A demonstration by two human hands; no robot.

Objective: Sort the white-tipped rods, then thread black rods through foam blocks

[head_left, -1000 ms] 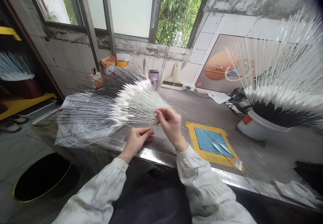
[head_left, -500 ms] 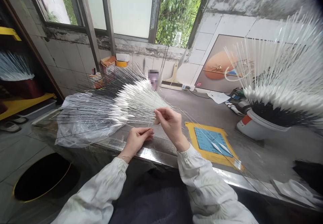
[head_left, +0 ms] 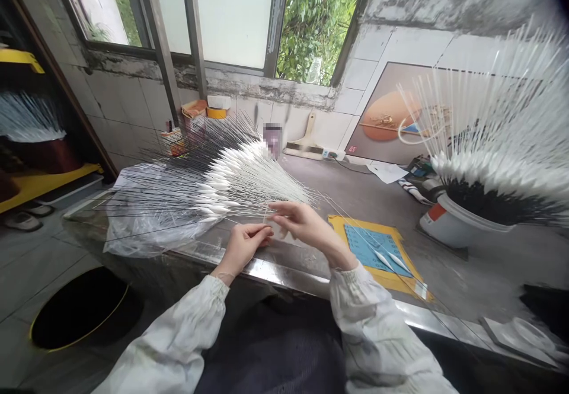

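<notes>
Head view: our left hand (head_left: 242,247) is pinched closed on one of the white-bulbed black rods (head_left: 231,186), which fan out at eleven o'clock over a plastic bag (head_left: 142,228) on the counter (head_left: 364,195). Our right hand (head_left: 306,225) is half-open, fingertips among the stems. A white bucket (head_left: 440,225) holding more rods stands at two o'clock.

Left hand (head_left: 242,248) pinched at the fingertips, right hand (head_left: 303,222) palm-down, fingers extended (wrists bare)

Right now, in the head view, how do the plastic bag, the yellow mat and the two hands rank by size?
1. Plastic bag
2. Yellow mat
3. Right hand and left hand: they look alike, so I won't rank them.
</notes>
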